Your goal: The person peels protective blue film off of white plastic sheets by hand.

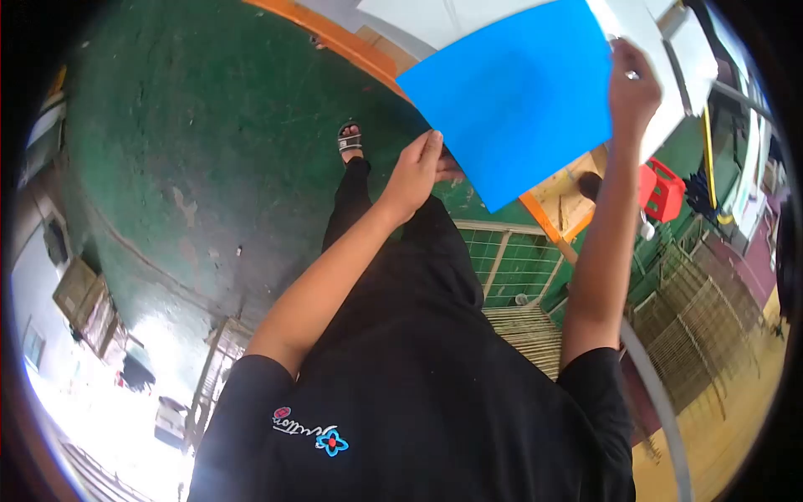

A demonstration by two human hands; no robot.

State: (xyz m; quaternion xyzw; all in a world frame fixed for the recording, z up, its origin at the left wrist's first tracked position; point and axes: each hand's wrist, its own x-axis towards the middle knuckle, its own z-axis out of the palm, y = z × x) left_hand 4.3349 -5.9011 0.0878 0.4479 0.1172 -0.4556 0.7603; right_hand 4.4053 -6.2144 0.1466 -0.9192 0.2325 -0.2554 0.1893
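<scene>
A flat blue sheet is held up at the top centre, tilted, between my two hands. Its lower left edge is pinched by my left hand, thumb on top and fingers partly behind it. My right hand is closed at the sheet's upper right edge, with something small and shiny at the fingers. Part of a wooden table with an orange edge shows below the sheet.
White sheets or panels lie behind the blue sheet. A red plastic stool stands to the right. Wire racks and slatted racks are at lower right. Green floor spreads at left.
</scene>
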